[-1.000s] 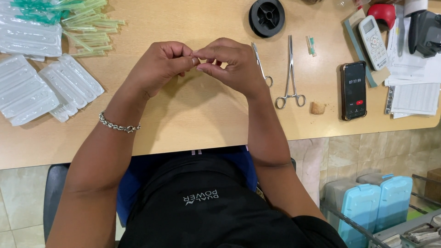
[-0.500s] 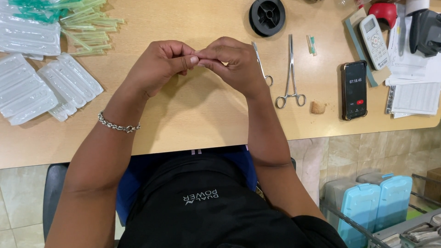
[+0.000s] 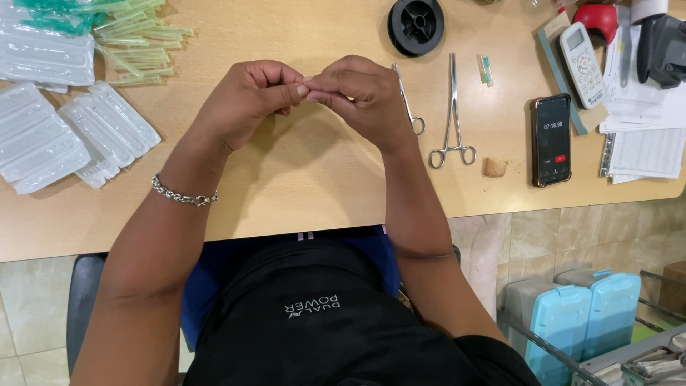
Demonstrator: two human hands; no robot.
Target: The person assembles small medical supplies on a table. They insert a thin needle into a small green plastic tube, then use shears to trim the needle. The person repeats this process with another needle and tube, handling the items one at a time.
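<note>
Wooden tabletop (image 3: 300, 179) fills the upper part of the view, with tiled floor and pale blue cases (image 3: 572, 314) at five o'clock. We note both hands raised just above the table at its centre. The left hand (image 3: 246, 100) is curled, thumb and forefinger pressed together at their tips. The right hand (image 3: 364, 93) meets it from three o'clock, its fingers likewise pinched shut, and the fingertips of the two hands touch. Whatever is held between them is too small for us to make out; we cannot tell what it is, only that it sits at the meeting point of the fingertips, clear of the table surface. A silver chain bracelet (image 3: 182, 193) circles the left wrist.

Just beside the right hand, at three o'clock from it, lie small scissors (image 3: 409, 107) and, beyond them, steel forceps (image 3: 451, 121), both flat on the table and untouched. A black spool (image 3: 416, 25) sits at twelve o'clock. Further toward three o'clock we record a cork piece (image 3: 494, 167), a dark phone (image 3: 552, 139) with a lit screen, a white remote (image 3: 582, 64) and papers (image 3: 647, 136). At nine o'clock lie clear plastic blister packs (image 3: 64, 136); at eleven o'clock, a heap of green-tinted capped needles (image 3: 136, 43).
</note>
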